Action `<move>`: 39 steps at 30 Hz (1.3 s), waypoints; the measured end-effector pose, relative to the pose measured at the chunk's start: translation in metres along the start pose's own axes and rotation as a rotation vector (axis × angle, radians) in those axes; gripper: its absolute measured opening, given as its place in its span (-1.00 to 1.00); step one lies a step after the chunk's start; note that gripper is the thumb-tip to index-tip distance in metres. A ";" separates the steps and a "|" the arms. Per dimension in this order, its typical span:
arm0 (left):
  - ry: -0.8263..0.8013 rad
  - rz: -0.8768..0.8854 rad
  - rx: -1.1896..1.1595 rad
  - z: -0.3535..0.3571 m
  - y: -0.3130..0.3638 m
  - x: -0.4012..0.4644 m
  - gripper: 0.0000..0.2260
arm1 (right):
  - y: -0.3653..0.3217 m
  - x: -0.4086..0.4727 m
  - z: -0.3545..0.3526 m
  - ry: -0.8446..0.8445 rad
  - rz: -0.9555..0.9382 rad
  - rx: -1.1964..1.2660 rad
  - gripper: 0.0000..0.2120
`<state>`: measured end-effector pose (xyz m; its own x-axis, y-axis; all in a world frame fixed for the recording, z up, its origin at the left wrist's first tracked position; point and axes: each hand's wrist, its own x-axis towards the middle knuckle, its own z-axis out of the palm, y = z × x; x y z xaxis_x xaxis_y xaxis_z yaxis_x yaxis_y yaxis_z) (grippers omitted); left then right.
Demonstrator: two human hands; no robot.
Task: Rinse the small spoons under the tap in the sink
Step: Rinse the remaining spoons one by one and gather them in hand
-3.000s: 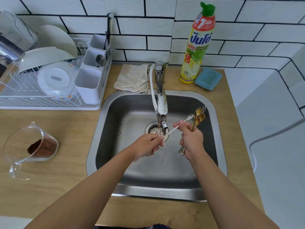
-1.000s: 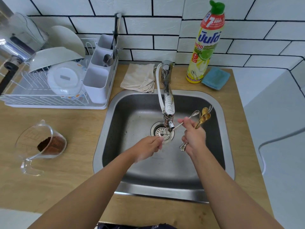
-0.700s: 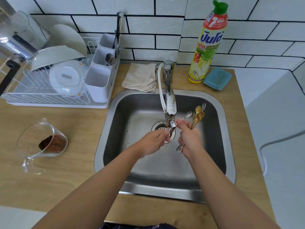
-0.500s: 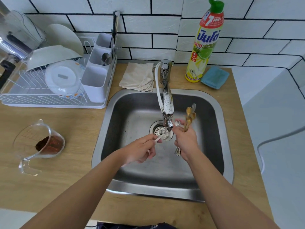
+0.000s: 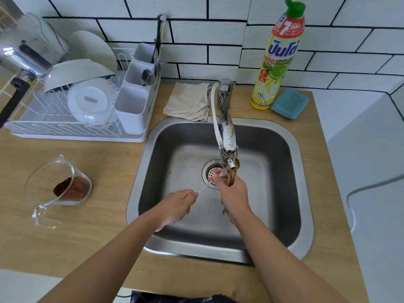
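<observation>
Over the steel sink point(image 5: 290, 154), I have both hands under the tap point(image 5: 227, 147). My right hand point(image 5: 235, 194) is curled round a bunch of small spoons point(image 5: 232, 177); their gold-toned bowls stand up just below the spout, above the drain strainer point(image 5: 211, 171), and the handle ends poke out beneath my palm. My left hand point(image 5: 177, 205) pinches the end of one slim silver spoon point(image 5: 204, 188), whose other end meets the right fingers; its bowl is hidden from me.

On the wooden counter point(image 5: 91, 243) to the left I see a clear measuring jug point(image 5: 58, 189) with a heap of brown powder in its bottom. Behind it the white dish rack point(image 5: 78, 135) carries a pale bowl, plates and a round white lid, and its cutlery caddy point(image 5: 137, 92) holds a few metal utensils in the rear compartments. A beige cloth point(image 5: 188, 101) lies folded behind the sink.

The yellow dish-soap bottle point(image 5: 277, 62) with a green cap bears blue Thai lettering, a "7" on its red band, and "NEW" on a small red tag. A blue sponge point(image 5: 289, 103) lies just beside it.
</observation>
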<state>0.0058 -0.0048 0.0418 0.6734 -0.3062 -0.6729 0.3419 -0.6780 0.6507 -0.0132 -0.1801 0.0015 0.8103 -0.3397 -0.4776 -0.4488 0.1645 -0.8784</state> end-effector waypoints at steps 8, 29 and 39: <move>0.038 0.027 -0.094 0.006 0.004 -0.001 -0.65 | -0.009 -0.002 -0.004 -0.076 0.057 0.094 -0.82; 0.235 0.170 -0.019 0.014 -0.003 0.000 -0.73 | -0.018 0.006 -0.018 0.013 0.020 0.090 -0.86; 0.241 0.216 0.032 0.024 0.003 0.002 -0.78 | -0.018 0.007 -0.009 -0.045 0.039 0.204 -0.73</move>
<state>-0.0076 -0.0240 0.0337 0.8651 -0.2812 -0.4154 0.1561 -0.6362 0.7555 -0.0033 -0.1941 0.0139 0.8118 -0.2884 -0.5078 -0.3985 0.3620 -0.8427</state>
